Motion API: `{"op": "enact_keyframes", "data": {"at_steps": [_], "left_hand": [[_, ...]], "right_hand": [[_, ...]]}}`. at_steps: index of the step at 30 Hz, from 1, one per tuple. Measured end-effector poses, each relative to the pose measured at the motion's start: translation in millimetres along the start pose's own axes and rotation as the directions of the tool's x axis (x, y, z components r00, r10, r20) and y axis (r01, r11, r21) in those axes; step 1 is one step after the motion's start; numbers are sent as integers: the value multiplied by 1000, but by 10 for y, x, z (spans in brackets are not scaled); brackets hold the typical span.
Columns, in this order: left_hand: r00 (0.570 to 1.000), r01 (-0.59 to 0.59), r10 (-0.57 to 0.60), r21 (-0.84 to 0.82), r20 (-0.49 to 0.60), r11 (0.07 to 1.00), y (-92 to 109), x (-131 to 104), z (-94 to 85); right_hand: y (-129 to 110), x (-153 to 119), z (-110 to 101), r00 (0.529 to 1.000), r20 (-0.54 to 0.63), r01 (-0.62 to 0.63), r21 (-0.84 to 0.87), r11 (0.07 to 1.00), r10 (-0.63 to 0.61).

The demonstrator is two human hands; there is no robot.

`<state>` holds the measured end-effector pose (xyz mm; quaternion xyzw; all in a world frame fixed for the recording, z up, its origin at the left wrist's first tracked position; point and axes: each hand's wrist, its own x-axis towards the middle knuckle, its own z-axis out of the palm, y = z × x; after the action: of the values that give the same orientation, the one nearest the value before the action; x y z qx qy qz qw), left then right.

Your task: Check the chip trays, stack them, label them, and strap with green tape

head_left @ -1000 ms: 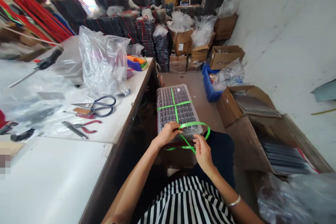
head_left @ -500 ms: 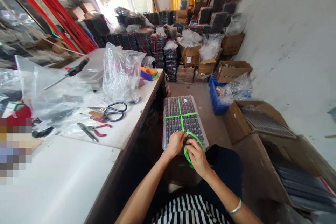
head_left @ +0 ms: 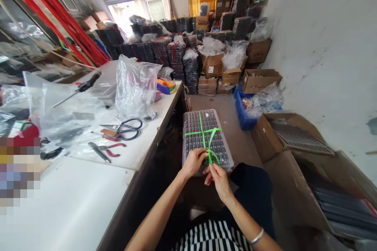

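Note:
A stack of clear plastic trays (head_left: pixel 193 147) filled with rows of small dark parts stands low in front of me. Bright green strap (head_left: pixel 202 122) crosses its top both ways and forms a loop near the close edge. My left hand (head_left: pixel 194 161) is closed at that edge, its fingertips pinching the strap where it gathers. Just right of it, my right hand (head_left: pixel 217 176) pinches the strap too, between thumb and forefinger, with the other fingers curled below. Whether the strap is knotted under the fingertips is hidden.
On the white table (head_left: pixel 88 188) at left lie scissors (head_left: pixel 129 129), red-handled pliers (head_left: pixel 113 151), a screwdriver (head_left: pixel 78 88) and plastic bags (head_left: pixel 135 86). A blue crate (head_left: pixel 246 115) and open cartons (head_left: pixel 269 137) line the right wall. Stacked dark trays (head_left: pixel 176 60) fill the back.
The green strap's loop has shifted from around my right hand to upright over the tray top. My right hand has turned and moved slightly toward the left hand, now pinching the strap close to it.

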<state>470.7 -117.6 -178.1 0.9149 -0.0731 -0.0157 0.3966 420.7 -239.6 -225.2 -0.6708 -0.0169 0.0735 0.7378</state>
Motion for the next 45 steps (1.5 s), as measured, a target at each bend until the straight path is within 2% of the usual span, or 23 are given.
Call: {"op": "enact_keyframes", "data": {"at_steps": [3, 6, 10, 12, 15, 18, 23, 27, 30, 34, 36, 40, 45], "left_hand": [[998, -59, 60, -14, 25, 998, -31, -79, -42], [996, -81, 81, 2, 48, 997, -27, -75, 9], [981, -157, 155, 5, 116, 988, -19, 20, 16], [967, -206, 205, -4, 151, 978, -29, 35, -24], [957, -245, 243, -10, 160, 970, -42, -16, -69], [969, -223, 224, -16, 107, 975, -33, -103, -61], [977, -200, 204, -62, 70, 978, -25, -147, -35], [966, -230, 237, -77, 106, 970, -41, -94, -64], [959, -240, 250, -85, 131, 967, -54, -57, -85], [956, -244, 256, -97, 141, 965, -91, -51, -70], [959, -242, 254, -101, 125, 965, -117, -80, -53], [963, -250, 256, -78, 89, 965, -136, -204, -58], [936, -326, 323, 0, 140, 945, -81, -307, -88]], "right_hand": [[-32, 8, 2, 998, -20, 52, -54, 997, -53], [-106, 0, -15, 988, -39, 137, -178, 974, -146], [-257, 44, -123, 943, -38, 293, -378, 878, -331], [-299, 103, -174, 928, -32, 316, -459, 830, -372], [-286, 219, -204, 932, -58, 265, -562, 783, -357], [-243, 331, -203, 945, -110, 172, -634, 754, -308], [-296, 396, -205, 968, -103, 106, -656, 748, -227], [-412, 272, -205, 980, -23, 146, -580, 801, -195], [-420, 151, -168, 988, -5, 134, -471, 872, -154], [-298, 74, -54, 1000, -18, 14, -241, 970, -19], [-242, 69, -19, 997, 18, -73, -87, 994, 74], [-223, 61, -58, 975, 135, -199, 195, 960, 174], [-242, 35, -91, 975, 140, -212, 363, 907, 172]]}}
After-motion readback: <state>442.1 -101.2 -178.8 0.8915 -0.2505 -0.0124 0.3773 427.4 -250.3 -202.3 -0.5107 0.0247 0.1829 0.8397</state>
